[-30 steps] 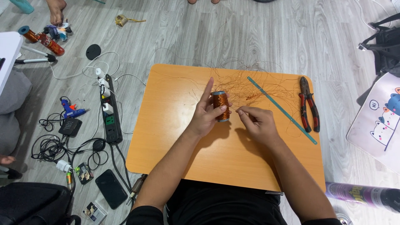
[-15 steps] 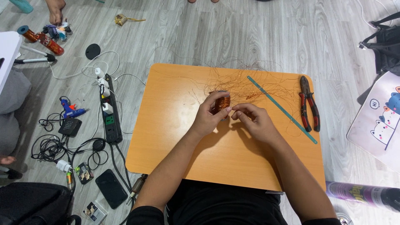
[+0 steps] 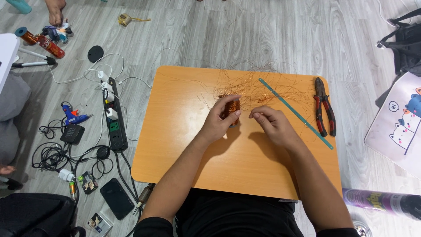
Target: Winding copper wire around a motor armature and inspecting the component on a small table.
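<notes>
My left hand grips a small spool of copper wire standing on the orange table. My right hand sits just right of the spool, thumb and fingers pinched on a thin strand of the wire. A loose tangle of fine copper wire spreads over the table's far half, beyond both hands.
A teal ruler and red-handled pliers lie on the table's right side. On the floor at left are a black power strip, cables, a blue glue gun and a phone. A purple spray can lies at right. Another person's hand is top left.
My left hand's fingers, spread open a second ago, have closed around the spool. My right hand has stayed pinched on the strand and shifted slightly away from the spool.
</notes>
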